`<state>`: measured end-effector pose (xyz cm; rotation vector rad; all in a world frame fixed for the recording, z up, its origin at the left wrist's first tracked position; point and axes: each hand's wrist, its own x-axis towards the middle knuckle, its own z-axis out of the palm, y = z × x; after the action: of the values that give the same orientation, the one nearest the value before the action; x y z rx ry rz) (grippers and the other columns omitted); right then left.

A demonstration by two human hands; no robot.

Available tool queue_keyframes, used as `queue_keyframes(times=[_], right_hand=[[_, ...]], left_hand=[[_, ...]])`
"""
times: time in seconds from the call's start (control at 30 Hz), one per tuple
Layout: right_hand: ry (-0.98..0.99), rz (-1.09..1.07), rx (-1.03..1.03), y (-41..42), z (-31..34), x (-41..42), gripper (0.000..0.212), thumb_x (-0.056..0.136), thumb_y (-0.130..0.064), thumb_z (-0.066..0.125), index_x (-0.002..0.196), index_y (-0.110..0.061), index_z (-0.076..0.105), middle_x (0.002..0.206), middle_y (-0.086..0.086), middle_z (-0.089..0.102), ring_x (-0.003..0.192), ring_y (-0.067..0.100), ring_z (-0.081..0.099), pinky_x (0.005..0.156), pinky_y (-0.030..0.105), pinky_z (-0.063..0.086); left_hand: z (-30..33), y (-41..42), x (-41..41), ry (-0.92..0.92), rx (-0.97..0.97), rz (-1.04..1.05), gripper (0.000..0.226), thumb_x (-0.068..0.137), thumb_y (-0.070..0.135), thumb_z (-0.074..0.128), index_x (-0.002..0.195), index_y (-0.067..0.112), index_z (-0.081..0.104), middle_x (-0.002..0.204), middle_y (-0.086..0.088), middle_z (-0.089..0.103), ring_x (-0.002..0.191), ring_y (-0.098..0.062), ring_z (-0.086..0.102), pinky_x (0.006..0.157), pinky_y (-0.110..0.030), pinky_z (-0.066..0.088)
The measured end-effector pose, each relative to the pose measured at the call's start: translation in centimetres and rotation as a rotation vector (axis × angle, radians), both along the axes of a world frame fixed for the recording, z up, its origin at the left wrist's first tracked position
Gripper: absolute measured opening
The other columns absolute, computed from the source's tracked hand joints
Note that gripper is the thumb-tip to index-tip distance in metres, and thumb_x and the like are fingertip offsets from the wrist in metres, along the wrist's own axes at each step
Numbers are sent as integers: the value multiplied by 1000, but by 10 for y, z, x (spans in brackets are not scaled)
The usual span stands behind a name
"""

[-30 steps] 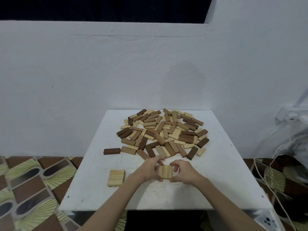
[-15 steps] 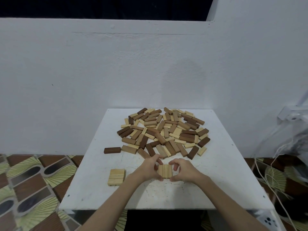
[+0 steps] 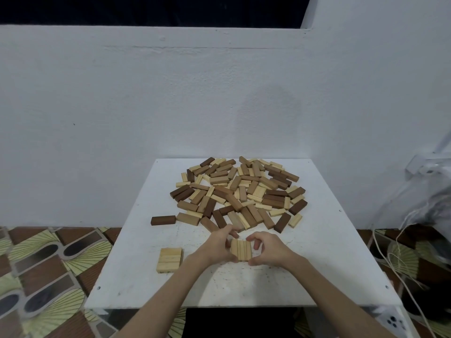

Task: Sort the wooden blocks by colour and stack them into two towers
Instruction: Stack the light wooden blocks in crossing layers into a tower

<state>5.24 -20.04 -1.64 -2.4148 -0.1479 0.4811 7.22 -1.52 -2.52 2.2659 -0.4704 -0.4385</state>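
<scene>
A square white counter [image 3: 317,264] with a speckled, scuffed top stands against a plain white wall [image 3: 146,106], with a dark opening above the wall's upper edge. The floor [image 3: 48,264] to the left carries brown and pale green patterned tiles, and the same pattern shows at the right.

A loose heap of wooden blocks [image 3: 240,193], dark brown and pale mixed together, covers the far half of the counter. 1 dark block [image 3: 163,220] lies apart at the heap's left edge. A flat set of pale blocks [image 3: 170,260], laid side by side, sits near the front left of the counter.

At front centre, 3 pale blocks [image 3: 241,250] lie side by side as 1 row on the counter, just in front of the heap. The left hand [image 3: 216,248] curls its thumb and fingers around the row's left side; the right hand [image 3: 267,251] curls around its right side, thumb at the near corner and fingers arched over the far edge. Both forearms reach in from the bottom of the view.

At the right, pale cords [image 3: 390,259] trail over the floor beside a clear plastic bag [image 3: 434,201], and a white bracket [image 3: 424,167] juts from the wall.
</scene>
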Motion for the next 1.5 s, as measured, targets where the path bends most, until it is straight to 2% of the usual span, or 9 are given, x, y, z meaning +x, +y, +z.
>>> queue_keyframes(times=[0.17,0.3,0.37,0.53,0.73,1.03,1.5], right_hand=[[-7,2,6,-1,0,0,65,72,-21,81,130,-16,52,98,-3,52,74,3,47,60,14,36],[-5,7,-1,-1,1,0,68,71,-23,81,131,-17,51,98,-3,52,75,3,47,61,14,37],[1,9,-1,-1,1,0,73,69,-25,82,133,-18,48,100,-3,51,78,5,48,63,15,38],[-30,32,-62,3,1,1,79,66,-34,83,134,-21,46,105,-4,46,95,8,47,70,19,38],[-66,63,-72,6,1,2,68,67,-32,82,127,-19,53,102,-7,42,93,5,43,65,13,35],[-71,76,-112,5,1,3,73,65,-39,82,129,-23,50,105,-5,46,93,8,47,78,25,43],[-111,85,-113,5,-2,4,61,66,-41,81,120,-25,56,99,-6,45,90,9,48,78,27,44]], left_hand=[[-2,0,2,23,-2,-8,76,65,5,83,129,19,44,112,5,54,74,-5,48,61,-9,43],[-2,1,0,27,-12,0,82,64,8,85,132,18,41,120,1,49,83,-7,48,62,-12,46],[-2,0,-1,22,-13,8,85,63,11,86,133,18,40,121,2,47,88,-7,47,62,-9,45],[-4,-1,0,-3,-5,1,83,62,11,86,131,18,39,111,3,50,76,-2,47,61,-7,41],[-5,-4,-1,-7,-14,0,83,63,13,85,132,17,39,108,3,52,70,-1,49,58,-8,41],[-4,1,-2,7,-23,-7,89,62,12,86,135,19,36,114,5,50,77,-1,44,64,-7,39],[-6,-1,-1,-5,-4,-6,86,62,13,86,133,18,37,111,5,55,73,-2,46,60,-8,38]])
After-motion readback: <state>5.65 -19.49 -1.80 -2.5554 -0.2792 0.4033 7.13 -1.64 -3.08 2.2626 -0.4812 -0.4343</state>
